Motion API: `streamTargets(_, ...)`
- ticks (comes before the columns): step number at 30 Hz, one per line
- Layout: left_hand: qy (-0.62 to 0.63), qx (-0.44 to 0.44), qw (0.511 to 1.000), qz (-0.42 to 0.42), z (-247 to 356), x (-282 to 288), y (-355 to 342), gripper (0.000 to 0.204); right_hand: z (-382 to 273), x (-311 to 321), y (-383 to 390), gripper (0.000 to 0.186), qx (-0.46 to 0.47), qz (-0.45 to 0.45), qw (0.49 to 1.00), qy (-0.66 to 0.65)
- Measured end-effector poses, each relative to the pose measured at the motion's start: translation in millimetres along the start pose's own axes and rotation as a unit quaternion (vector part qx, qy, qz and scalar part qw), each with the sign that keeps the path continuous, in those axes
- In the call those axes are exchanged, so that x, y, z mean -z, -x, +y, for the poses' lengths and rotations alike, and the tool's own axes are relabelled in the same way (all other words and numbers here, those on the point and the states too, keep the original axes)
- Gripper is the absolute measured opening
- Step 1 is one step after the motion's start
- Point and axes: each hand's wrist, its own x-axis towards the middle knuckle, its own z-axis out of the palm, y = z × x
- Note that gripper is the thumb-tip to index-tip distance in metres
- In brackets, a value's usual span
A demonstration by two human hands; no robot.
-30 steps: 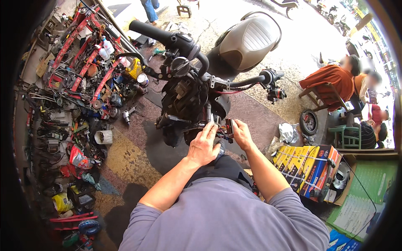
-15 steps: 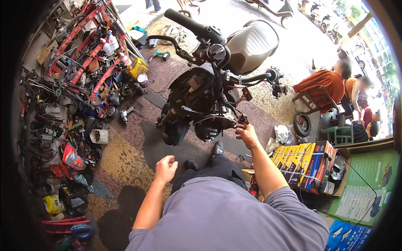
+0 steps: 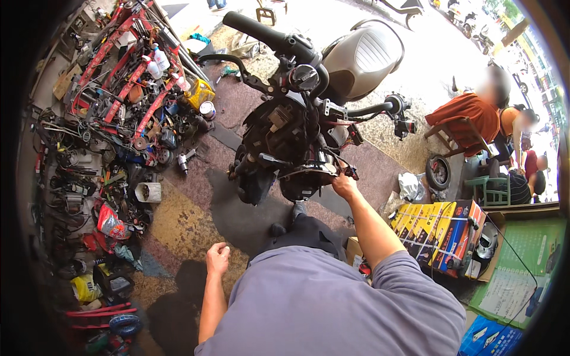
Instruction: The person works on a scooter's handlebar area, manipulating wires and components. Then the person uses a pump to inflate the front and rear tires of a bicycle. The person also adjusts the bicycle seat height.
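A motorcycle stands in front of me, with its handlebar (image 3: 255,32), round gauge (image 3: 303,78) and grey-brown fuel tank (image 3: 371,62) in view. Low at its front is a round black headlight (image 3: 303,186), with loose wires (image 3: 332,157) beside it. My right hand (image 3: 344,186) grips the headlight's right edge, its fingertips partly hidden. A small dark connector (image 3: 350,172) lies close to these fingers. My left hand (image 3: 218,259) is held low over the floor, away from the motorcycle. Its fingers are curled together, and whether anything small is in them I cannot make out.
Tools and parts are heaped along the left, with red frame bars (image 3: 113,101), a white container (image 3: 148,192) and an air tool (image 3: 186,161). Yellow boxes (image 3: 421,228) and a small tyre (image 3: 438,172) stand at right. A seated person in orange (image 3: 469,121) is beyond.
My right hand has moved slightly left and closed on the headlight's edge. My left hand has dropped lower and to the left. The view has shifted a little.
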Motion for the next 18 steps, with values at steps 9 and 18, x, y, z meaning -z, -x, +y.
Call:
streamTargets(9, -0.055, -0.031, 0.998, -0.029, 69, -14, -26, 0.036, 0, 5, 7, 0.043, 0.086, -0.002, 0.996, 0.013)
streamTargets(18, -0.067, -0.085, 0.991, -0.072, 117, -32, -35, 0.035, -22, 13, 6, 0.025, 0.298, -0.020, 0.937, 0.182)
